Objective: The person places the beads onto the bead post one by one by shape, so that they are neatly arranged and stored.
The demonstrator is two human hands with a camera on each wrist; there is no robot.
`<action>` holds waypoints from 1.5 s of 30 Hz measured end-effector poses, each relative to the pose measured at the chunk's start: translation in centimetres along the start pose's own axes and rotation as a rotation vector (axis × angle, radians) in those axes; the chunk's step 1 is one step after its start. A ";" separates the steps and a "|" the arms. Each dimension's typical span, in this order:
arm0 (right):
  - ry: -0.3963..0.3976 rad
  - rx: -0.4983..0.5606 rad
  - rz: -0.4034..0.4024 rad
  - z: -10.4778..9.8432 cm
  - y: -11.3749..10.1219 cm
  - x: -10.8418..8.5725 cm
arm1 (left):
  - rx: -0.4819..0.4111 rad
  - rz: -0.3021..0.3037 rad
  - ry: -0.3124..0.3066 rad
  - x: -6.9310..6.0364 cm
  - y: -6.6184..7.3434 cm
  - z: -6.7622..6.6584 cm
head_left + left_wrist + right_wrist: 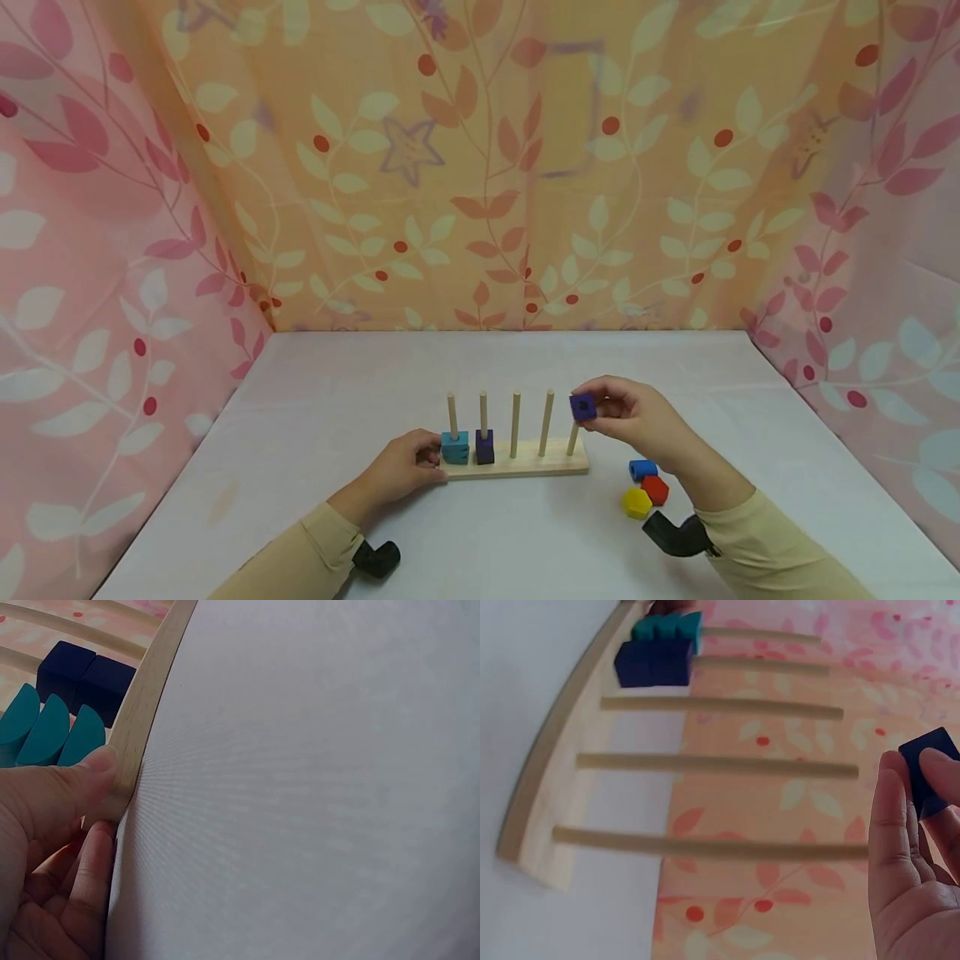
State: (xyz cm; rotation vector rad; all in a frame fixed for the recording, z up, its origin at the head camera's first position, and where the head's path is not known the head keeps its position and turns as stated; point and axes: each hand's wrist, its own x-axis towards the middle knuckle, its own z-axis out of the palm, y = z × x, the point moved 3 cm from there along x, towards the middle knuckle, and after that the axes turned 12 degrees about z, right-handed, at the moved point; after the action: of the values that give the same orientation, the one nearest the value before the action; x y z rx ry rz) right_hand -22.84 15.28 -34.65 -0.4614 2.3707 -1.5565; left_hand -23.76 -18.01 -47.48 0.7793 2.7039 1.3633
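A wooden base (525, 470) with several upright pegs stands on the table. Teal pieces (454, 448) are stacked on its leftmost peg, and dark blue square blocks (484, 447) (653, 664) sit on the peg beside it. The other pegs are bare. My left hand (405, 468) grips the base's left end, with the thumb (97, 769) on the wood in the left wrist view. Between fingers and thumb, my right hand (633, 417) pinches a dark purple-blue square block (582, 407) with a hole, held up near the top of the rightmost peg.
Right of the base lie a blue piece (642, 470), a red hexagon (656, 490) and a yellow hexagon (637, 503), close together near my right forearm. Patterned cloth (510, 167) stands behind the table and at both sides.
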 end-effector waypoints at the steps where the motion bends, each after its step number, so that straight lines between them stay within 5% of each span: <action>1: -0.001 0.016 -0.015 0.3 -0.4 0.2 | 0.001 -0.002 0.000 0.0 0.0 0.0; 12: -0.067 0.198 -0.183 4.3 -3.6 2.7 | 0.006 0.000 0.005 0.1 -0.2 0.1; 16: -0.038 0.183 -0.211 5.8 -4.0 3.7 | 0.010 -0.006 0.005 0.1 -0.2 0.1; 28: 0.077 0.070 -0.098 8.8 -3.7 5.9 | 0.021 -0.002 0.005 0.1 -0.2 0.2; 45: 0.154 0.099 0.009 10.2 -2.4 6.5 | 0.017 -0.001 0.002 0.1 -0.3 0.2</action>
State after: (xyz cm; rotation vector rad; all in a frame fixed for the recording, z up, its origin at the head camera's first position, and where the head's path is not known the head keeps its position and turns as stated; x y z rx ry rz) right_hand -24.57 3.26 -36.74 -0.3198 2.3881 -1.7544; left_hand -23.94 -18.02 -47.82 0.7785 2.7210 1.3429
